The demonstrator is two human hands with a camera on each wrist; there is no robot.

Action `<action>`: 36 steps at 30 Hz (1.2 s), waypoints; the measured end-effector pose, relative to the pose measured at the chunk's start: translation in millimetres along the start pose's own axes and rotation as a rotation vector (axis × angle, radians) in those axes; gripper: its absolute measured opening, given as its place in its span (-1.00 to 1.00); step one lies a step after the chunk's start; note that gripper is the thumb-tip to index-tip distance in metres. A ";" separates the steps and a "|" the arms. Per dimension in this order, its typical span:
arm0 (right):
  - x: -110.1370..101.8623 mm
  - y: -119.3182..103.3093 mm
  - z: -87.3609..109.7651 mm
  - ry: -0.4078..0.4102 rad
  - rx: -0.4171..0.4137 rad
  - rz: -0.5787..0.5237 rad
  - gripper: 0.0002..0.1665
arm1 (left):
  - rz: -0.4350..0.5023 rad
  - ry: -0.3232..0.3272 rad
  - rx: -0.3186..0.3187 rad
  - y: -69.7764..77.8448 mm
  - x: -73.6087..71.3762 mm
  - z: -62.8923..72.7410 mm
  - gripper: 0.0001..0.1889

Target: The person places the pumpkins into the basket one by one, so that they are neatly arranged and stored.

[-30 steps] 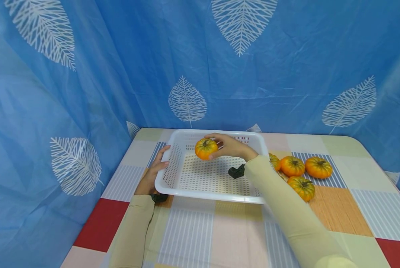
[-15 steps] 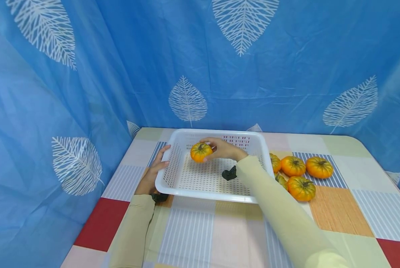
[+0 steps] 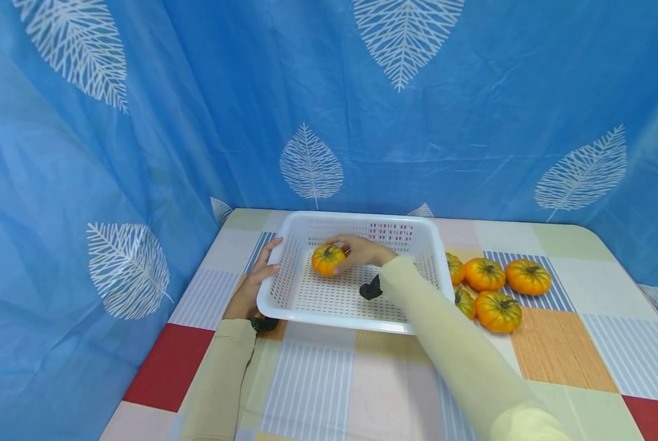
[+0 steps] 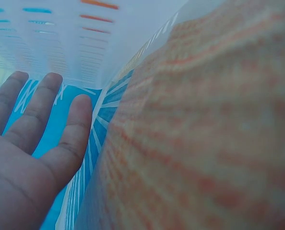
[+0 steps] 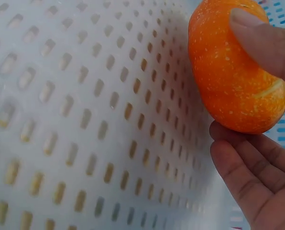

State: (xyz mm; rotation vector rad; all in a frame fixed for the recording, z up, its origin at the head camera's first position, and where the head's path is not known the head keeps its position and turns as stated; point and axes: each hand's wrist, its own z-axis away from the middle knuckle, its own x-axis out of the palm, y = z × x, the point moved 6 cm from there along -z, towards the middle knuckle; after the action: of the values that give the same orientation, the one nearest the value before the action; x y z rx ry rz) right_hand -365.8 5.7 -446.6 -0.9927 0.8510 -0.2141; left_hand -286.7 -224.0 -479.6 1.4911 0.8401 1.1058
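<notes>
In the head view my right hand (image 3: 357, 252) grips a small orange pumpkin (image 3: 325, 260) low inside the white perforated plastic basket (image 3: 329, 320), toward its left part. The right wrist view shows the thumb on one side of the pumpkin (image 5: 233, 72) and fingertips against its other side, close to the holed basket floor (image 5: 85, 129). My left hand (image 3: 250, 290) rests at the outside of the basket's left wall. From the left wrist, the fingers of that hand (image 4: 37, 143) look straight and spread against the basket wall (image 4: 61, 43).
Several more orange pumpkins (image 3: 484, 274) lie on the checked tablecloth (image 3: 560, 349) right of the basket, some partly hidden by its wall. A blue curtain with white leaves (image 3: 240, 110) hangs behind and at the left. Dark wrist mounts (image 3: 370, 288) sit under both wrists.
My right hand has lowered the pumpkin and brought it slightly left, down toward the basket floor. The left hand and the basket have stayed in place.
</notes>
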 end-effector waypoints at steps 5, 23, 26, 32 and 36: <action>4.5 -0.2 -6.4 0.005 0.015 0.023 -0.08 | -0.005 -0.009 0.011 0.4 -0.6 -0.6 -0.30; 12.4 -5.5 -18.6 0.074 0.025 0.122 -0.06 | -0.037 -0.002 0.006 -1.1 -1.8 -2.1 -0.26; 11.9 -3.8 -18.4 0.072 0.033 0.101 -0.02 | -0.040 0.004 0.003 -1.0 -2.0 -2.4 -0.27; 10.0 0.0 -17.2 0.050 0.039 0.030 0.04 | -0.043 0.013 -0.013 -2.8 -2.5 -2.9 -0.28; 7.4 1.0 -14.1 0.031 0.063 -0.047 0.03 | -0.035 -0.001 0.002 -1.0 -1.7 -2.5 -0.28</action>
State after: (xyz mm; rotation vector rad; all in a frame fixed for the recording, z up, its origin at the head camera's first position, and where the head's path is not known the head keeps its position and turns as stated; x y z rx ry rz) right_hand -371.1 -6.7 -455.0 -0.9529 0.8447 -0.2950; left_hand -289.5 -224.5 -480.9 1.4732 0.8632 1.0786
